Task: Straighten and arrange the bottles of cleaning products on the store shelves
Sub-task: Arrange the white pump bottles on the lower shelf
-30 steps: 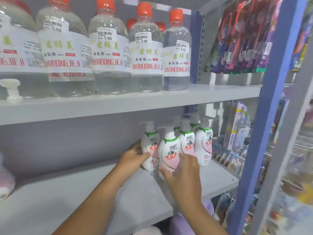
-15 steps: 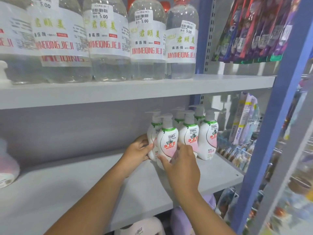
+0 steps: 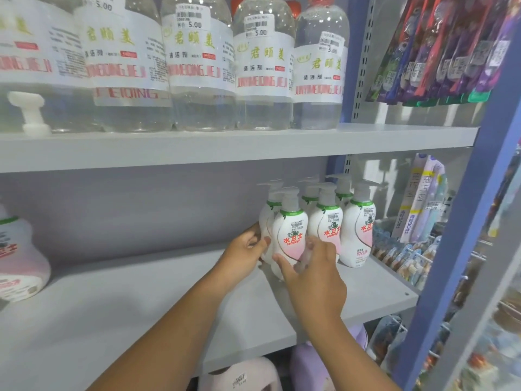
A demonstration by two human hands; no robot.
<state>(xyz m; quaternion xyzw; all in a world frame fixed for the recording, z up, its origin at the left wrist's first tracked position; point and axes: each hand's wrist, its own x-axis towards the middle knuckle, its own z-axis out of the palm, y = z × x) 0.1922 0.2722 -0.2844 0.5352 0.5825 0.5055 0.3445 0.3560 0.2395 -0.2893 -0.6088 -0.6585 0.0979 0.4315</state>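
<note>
Several white pump bottles with green collars and pink-red labels stand grouped at the right end of the grey middle shelf [image 3: 141,300]. My right hand [image 3: 313,275] holds the lower body of the front left pump bottle [image 3: 290,235], thumb on its left side and fingers on its right. My left hand [image 3: 245,255] grips the pump bottle behind it [image 3: 267,218], at its left side. Two more front bottles [image 3: 327,224] [image 3: 356,230] stand upright to the right, labels facing out.
Large clear bottles [image 3: 265,63] with white labels line the upper shelf [image 3: 253,145]. A pink-and-white bottle [image 3: 17,258] sits at the far left of the middle shelf. Hanging toothbrush packs [image 3: 439,49] and a blue upright [image 3: 462,235] are on the right. Purple containers [image 3: 310,365] sit below.
The front left pump bottle has been pushed back in line with the others. Both hands stayed on the bottles, and my view moved closer and tilted down.
</note>
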